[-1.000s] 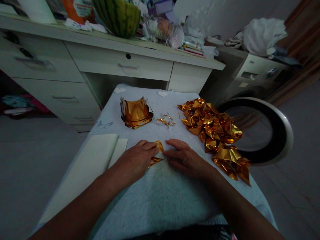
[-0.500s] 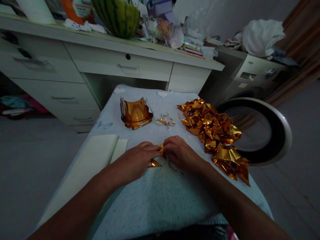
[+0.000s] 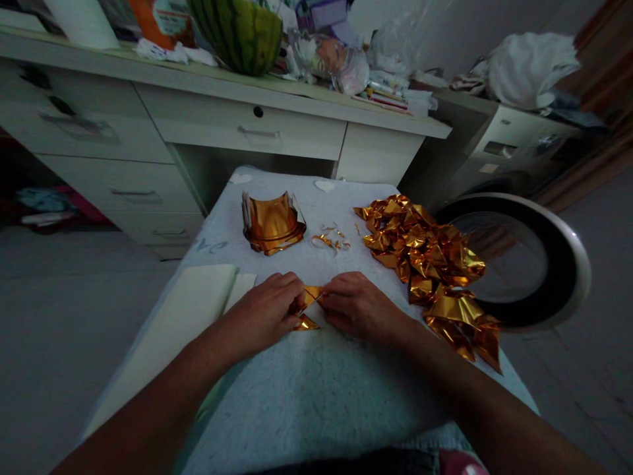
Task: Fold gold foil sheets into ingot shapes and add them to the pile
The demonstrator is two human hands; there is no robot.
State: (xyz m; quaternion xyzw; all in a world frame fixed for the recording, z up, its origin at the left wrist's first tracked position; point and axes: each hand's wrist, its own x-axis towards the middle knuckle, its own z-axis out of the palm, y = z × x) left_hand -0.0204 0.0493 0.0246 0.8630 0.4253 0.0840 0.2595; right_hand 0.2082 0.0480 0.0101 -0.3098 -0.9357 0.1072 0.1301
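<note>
A small piece of gold foil paper point(image 3: 310, 297) lies on the cloth-covered table between my hands. My left hand point(image 3: 270, 307) is closed on its left side, fingers bent and pressed together. From the other side my right hand point(image 3: 359, 303) pinches its right corner. A folded gold point shows below the left fingertips; the rest of the piece is partly hidden. Beyond the hands stands a curved stack of gold foil sheets point(image 3: 273, 221). To the right lies a heap of folded gold foil pieces point(image 3: 425, 247).
Thin foil scraps point(image 3: 330, 241) lie behind my hands. Pale paper sheets point(image 3: 198, 310) rest at the table's left. An open washing machine door point(image 3: 568, 264) stands beside the right edge. Across the back runs a drawer cabinet point(image 3: 297, 138) bearing a cut watermelon point(image 3: 242, 36).
My left fingers have drawn back to the left and curled, so more of the gold foil shows between the hands. The right hand stays at its corner. The view has shifted slightly.
</note>
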